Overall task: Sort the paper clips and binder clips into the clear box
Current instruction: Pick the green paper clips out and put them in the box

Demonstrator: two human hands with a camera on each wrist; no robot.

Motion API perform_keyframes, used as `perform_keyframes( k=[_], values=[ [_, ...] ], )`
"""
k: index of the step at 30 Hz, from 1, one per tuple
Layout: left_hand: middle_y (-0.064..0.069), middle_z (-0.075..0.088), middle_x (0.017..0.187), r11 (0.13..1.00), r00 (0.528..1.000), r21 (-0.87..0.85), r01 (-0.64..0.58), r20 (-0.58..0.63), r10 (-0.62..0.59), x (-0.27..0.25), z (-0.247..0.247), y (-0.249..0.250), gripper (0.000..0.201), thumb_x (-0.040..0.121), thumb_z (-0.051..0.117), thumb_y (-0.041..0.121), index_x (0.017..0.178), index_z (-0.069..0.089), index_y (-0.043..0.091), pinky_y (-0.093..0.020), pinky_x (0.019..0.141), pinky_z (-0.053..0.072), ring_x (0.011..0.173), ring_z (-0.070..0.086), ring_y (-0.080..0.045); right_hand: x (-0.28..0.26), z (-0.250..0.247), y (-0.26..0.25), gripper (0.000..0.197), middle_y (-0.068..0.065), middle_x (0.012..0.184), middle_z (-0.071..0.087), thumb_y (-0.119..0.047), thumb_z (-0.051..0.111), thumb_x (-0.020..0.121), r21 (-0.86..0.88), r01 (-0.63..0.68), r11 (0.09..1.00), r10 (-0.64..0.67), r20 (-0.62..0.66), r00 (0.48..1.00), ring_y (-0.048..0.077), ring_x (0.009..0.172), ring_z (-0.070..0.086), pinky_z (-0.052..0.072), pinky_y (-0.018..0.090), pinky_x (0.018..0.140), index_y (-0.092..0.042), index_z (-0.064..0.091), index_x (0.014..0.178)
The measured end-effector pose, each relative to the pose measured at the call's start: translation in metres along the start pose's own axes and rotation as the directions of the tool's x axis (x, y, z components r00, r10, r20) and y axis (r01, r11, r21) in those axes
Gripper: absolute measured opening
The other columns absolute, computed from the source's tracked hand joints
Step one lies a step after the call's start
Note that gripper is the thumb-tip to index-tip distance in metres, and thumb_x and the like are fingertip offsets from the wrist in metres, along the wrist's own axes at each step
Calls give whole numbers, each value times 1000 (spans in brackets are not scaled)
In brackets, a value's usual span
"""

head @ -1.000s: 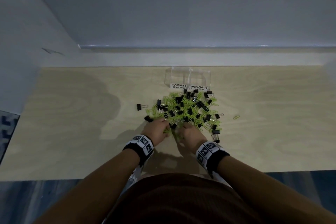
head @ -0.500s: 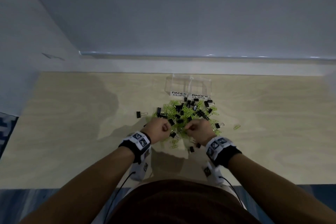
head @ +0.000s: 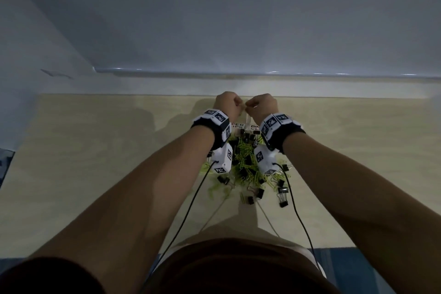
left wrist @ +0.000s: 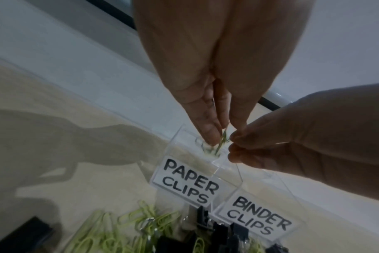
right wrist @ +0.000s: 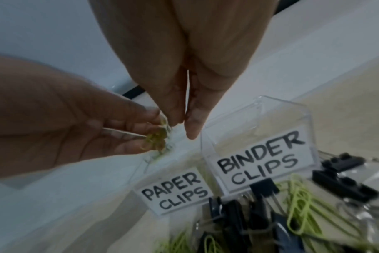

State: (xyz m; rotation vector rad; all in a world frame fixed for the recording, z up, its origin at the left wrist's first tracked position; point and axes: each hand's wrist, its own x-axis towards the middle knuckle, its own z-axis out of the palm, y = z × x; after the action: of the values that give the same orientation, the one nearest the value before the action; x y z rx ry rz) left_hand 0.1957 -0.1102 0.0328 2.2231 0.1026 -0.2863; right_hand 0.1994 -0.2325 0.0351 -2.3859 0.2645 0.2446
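The clear box (left wrist: 227, 172) has a left cell labelled PAPER CLIPS (left wrist: 188, 181) and a right cell labelled BINDER CLIPS (right wrist: 257, 166). My left hand (left wrist: 218, 137) pinches a small bunch of green paper clips (right wrist: 157, 138) just above the paper-clip cell. My right hand (right wrist: 184, 126) hovers beside it over the divider, fingertips drawn together, with nothing visible between them. In the head view both hands (head: 235, 104) (head: 250, 104) cover most of the box. The mixed pile of green paper clips and black binder clips (head: 245, 164) lies in front of the box, under my wrists.
The pile sits on a pale wooden table (head: 95, 174), which ends at a wall ledge (head: 167, 83) just behind the box. Loose black binder clips (head: 282, 194) lie scattered at the near right of the pile. Wrist-camera cables (head: 188, 212) hang over the near table.
Both hands have lifted out of the near side of the pile and moved forward over the clear box. The left one has carried green paper clips along.
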Motion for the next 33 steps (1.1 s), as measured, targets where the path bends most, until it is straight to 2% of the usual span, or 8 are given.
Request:
perform_keyframes(
  k=[3,6,9,12,18,22,28,33],
  values=[
    [-13,68,99,997,997,26,-75,34,74,-15,-1,-7,14,88,57,11,98,67,7,-30,83,49,90,62,-24,-17,-4,14,14,6,94,73,-10,64,84,0,93,996,-93,-4,996,14,80,66,54,28,83,-11,73,95],
    [-5,67,107,993,991,24,-117,73,115,-47,-11,-30,19,90,57,14,107,64,10,-27,88,50,95,63,-17,-52,-4,34,15,6,93,71,-6,57,88,-100,258,961,-249,96,964,13,77,64,50,18,75,-9,71,93],
    [-1,66,98,969,965,160,-190,211,154,-87,-16,-63,11,88,59,15,98,64,15,-35,86,53,88,61,-15,-93,8,55,18,2,90,68,-6,53,88,-174,439,882,-366,335,868,14,78,64,53,20,70,-13,70,89],
    [-2,59,109,901,907,301,-312,376,189,-118,-8,-89,20,87,59,13,107,62,15,-34,91,48,97,55,-15,-121,28,74,22,2,100,60,-7,56,84,-242,577,780,-418,484,769,20,91,57,52,32,74,-14,67,100],
    [-6,45,126,809,914,466,-360,350,205,-124,29,-98,42,89,54,9,131,48,13,-38,96,45,116,42,-24,-139,49,86,38,5,123,48,-2,54,85,-425,549,720,-327,490,808,29,115,41,49,38,86,-12,56,121],
    [-7,50,113,785,931,520,-336,311,192,-119,35,-93,23,87,55,8,110,59,9,-38,87,49,106,49,-26,-139,49,86,32,6,116,47,-2,56,83,-373,470,800,-301,428,852,26,109,47,46,34,88,-13,59,113],
    [-9,55,103,912,970,356,-204,203,137,-119,10,-104,18,88,47,1,95,63,5,-33,80,45,89,54,-25,-136,17,110,27,1,107,53,-6,66,80,-225,276,934,-241,173,955,19,88,56,51,28,82,-14,64,105],
    [-8,54,99,901,974,372,-221,121,190,-128,-2,-113,17,87,48,0,95,61,7,-33,72,46,80,54,-23,-139,-4,137,28,2,108,55,-14,70,78,-367,177,913,-168,58,984,19,93,53,51,35,88,-16,63,105]
  ],
)
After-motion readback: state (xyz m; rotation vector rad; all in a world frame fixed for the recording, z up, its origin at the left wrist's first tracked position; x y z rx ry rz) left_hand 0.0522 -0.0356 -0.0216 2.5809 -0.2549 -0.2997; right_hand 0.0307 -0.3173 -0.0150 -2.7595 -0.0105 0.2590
